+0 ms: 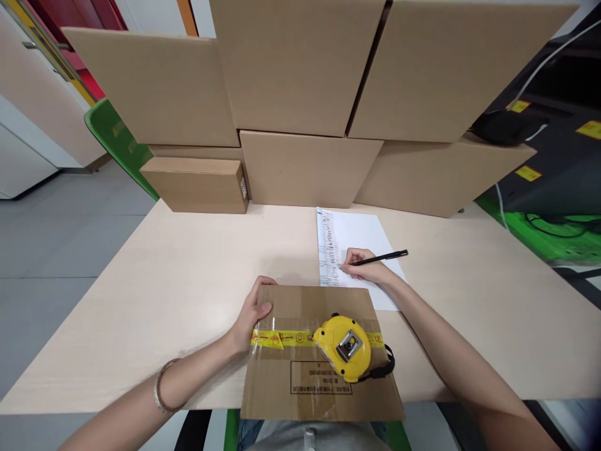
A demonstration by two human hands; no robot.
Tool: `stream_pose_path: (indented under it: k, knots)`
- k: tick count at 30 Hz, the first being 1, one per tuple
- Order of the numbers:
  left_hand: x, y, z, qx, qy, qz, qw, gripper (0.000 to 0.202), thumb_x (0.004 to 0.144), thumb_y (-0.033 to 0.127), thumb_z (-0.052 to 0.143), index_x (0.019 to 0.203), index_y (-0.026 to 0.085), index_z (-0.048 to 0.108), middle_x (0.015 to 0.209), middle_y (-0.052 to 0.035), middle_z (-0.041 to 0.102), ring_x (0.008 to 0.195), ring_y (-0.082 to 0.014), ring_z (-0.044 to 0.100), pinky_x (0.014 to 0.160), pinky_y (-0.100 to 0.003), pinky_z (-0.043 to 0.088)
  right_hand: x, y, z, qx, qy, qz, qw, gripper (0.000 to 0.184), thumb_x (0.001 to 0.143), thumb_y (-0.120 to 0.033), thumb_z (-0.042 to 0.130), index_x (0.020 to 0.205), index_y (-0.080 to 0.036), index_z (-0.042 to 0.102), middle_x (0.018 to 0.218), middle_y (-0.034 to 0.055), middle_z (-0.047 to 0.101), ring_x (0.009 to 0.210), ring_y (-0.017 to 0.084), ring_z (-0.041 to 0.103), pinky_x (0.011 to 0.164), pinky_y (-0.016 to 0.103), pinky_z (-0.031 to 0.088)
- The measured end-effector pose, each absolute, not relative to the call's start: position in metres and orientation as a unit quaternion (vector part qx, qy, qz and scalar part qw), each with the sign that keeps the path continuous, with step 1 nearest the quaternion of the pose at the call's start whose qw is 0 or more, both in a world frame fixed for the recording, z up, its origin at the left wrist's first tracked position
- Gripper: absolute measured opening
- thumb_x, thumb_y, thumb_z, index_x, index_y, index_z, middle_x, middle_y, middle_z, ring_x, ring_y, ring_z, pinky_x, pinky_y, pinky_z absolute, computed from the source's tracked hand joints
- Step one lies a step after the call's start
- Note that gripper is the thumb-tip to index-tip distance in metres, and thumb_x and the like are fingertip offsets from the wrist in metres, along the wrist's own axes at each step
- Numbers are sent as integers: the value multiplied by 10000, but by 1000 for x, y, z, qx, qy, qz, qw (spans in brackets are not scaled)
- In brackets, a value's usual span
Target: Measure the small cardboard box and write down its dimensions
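Note:
My right hand is closed around a black pen, its tip close to the column of handwriting on a white sheet of paper. With my left hand I grip the left edge of a cardboard box, thumb on top and fingers partly hidden behind it. Yellow printed tape crosses the box. A yellow tape measure with a black wrist strap lies on the box's right half. The box covers the lower left part of the sheet.
Large cardboard boxes are stacked along the far edge of the pale table. A smaller brown box sits at the back left. Beyond the table are a green chair on the left and dark equipment with cables on the right.

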State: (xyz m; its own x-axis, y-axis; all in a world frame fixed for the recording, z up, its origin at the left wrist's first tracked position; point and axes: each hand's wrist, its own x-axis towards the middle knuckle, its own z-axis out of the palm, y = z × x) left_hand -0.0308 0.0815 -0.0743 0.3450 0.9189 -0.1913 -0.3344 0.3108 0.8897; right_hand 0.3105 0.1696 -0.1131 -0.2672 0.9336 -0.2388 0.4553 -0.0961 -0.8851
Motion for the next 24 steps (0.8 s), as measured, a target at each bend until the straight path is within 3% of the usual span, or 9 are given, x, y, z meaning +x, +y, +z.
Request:
stream_pose_path:
  k: [7, 14, 24]
  knots:
    - [-35, 81, -82, 415, 346, 435, 721, 439, 759, 469, 740, 1068, 244, 525, 865, 3, 629, 740, -188, 588, 629, -271, 468, 311, 170, -118, -554, -629, 492, 235, 282, 978, -345, 636, 1192, -161, 640, 1133, 70, 680, 905, 184, 684, 766, 366, 598]
    - [-36, 80, -80, 419, 345, 429, 722, 431, 770, 479, 737, 1071, 254, 526, 881, 4, 624, 753, -185, 579, 641, -270, 468, 310, 169, -114, -549, -633, 494, 231, 266, 974, -339, 645, 1163, -152, 646, 1087, 59, 686, 867, 172, 683, 743, 352, 596]
    - [-36, 81, -80, 423, 341, 436, 718, 418, 771, 471, 741, 1065, 250, 542, 877, 1, 620, 750, -184, 577, 635, -267, 463, 311, 170, -115, -553, -632, 494, 228, 296, 979, -348, 635, 1213, -166, 634, 1167, 78, 674, 938, 194, 682, 791, 383, 597]
